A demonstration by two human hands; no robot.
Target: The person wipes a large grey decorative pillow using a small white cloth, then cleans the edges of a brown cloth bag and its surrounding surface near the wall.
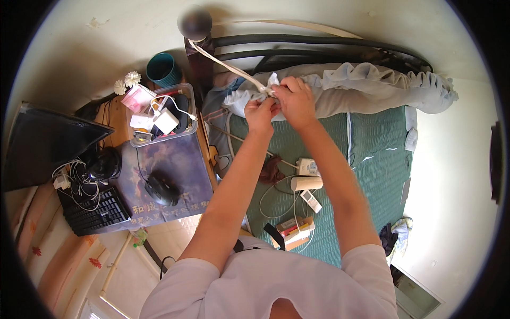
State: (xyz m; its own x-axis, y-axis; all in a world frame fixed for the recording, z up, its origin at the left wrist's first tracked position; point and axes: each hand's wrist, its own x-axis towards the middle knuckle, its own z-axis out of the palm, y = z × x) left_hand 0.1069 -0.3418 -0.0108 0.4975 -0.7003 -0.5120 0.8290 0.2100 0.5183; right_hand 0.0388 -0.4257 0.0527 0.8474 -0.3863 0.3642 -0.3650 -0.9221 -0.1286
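Observation:
Both arms reach forward to the near-left end of a grey ruffled cloth cover (366, 87) with a gathered edge. A cream cord (228, 65) runs from the dark bedpost (199, 58) down to a bunched knot at this corner. My left hand (260, 114) is closed just below the knot, fingertips pinched together by the cord and cloth. My right hand (296, 101) is closed from above and to the right, thumb and fingers pinching at the knot. The fingertips nearly meet, and they partly hide what each one grips.
Left of the bed, a desk holds a clear plastic bin (194, 125) of chargers, a teal cup (163, 69), a mouse (161, 190), a keyboard (101, 210) and a monitor (50, 143). On the green bedspread (340, 228) lie a white remote (311, 201), cables and a small open box (292, 234).

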